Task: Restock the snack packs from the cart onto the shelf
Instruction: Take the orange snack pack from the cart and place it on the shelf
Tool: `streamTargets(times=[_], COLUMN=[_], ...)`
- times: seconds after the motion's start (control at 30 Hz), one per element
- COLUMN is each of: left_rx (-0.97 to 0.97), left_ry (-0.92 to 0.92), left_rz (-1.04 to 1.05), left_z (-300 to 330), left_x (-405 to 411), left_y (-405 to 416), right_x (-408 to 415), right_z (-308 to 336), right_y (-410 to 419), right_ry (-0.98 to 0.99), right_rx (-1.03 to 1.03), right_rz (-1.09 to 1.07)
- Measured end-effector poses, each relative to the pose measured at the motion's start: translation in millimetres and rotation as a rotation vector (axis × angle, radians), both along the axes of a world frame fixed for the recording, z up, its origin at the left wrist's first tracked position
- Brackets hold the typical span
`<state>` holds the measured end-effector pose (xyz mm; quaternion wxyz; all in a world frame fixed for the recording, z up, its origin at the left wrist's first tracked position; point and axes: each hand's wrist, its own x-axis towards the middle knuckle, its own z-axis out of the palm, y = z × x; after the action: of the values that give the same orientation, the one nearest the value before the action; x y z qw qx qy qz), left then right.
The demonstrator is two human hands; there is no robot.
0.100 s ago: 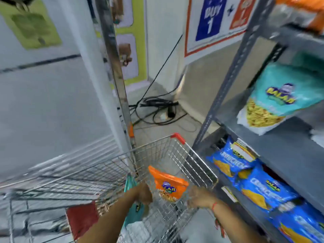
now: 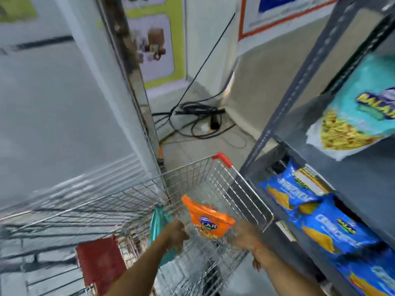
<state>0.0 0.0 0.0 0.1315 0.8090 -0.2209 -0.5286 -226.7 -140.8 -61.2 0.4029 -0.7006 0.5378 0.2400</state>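
Observation:
An orange snack pack [image 2: 206,221] hangs upright over the wire cart [image 2: 252,189]. My left hand [image 2: 176,232] grips its lower left edge, and my right hand [image 2: 241,236], blurred, is closed at its lower right corner. A teal pack [image 2: 158,221] stands in the cart just behind my left wrist. The grey metal shelf [image 2: 363,189] rises on the right. Blue snack packs [image 2: 327,227] lie on its lower level and a teal pack [image 2: 359,116] on the level above.
The cart's red-capped corner [image 2: 222,159] almost touches the shelf post [image 2: 284,107]. A red flap [image 2: 100,263] sits at the cart's near end. Black cables and a plug strip [image 2: 198,116] lie on the floor ahead. A white cabinet [image 2: 64,103] stands on the left.
Hands and orange pack hold about the same place. Only the view has shifted slightly.

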Motion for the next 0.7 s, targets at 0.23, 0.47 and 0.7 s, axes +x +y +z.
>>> streamTargets(times=[0.23,0.47,0.7], left_rx=[-0.123,-0.169,-0.320], left_ry=[-0.121,-0.207,-0.230], left_rz=[0.298,0.421,0.427], left_z=[-138,-63,-22], left_x=[2,-16,-23], left_y=[-35,-68,-65], right_x=[56,53,37], right_z=[10,-11,32], right_y=[-34,-48,-47], right_ry=[-0.074,-0.173,-0.340], right_rx=[0.022,-0.010,-0.127], right_rz=[0.059,-0.153,-0.268])
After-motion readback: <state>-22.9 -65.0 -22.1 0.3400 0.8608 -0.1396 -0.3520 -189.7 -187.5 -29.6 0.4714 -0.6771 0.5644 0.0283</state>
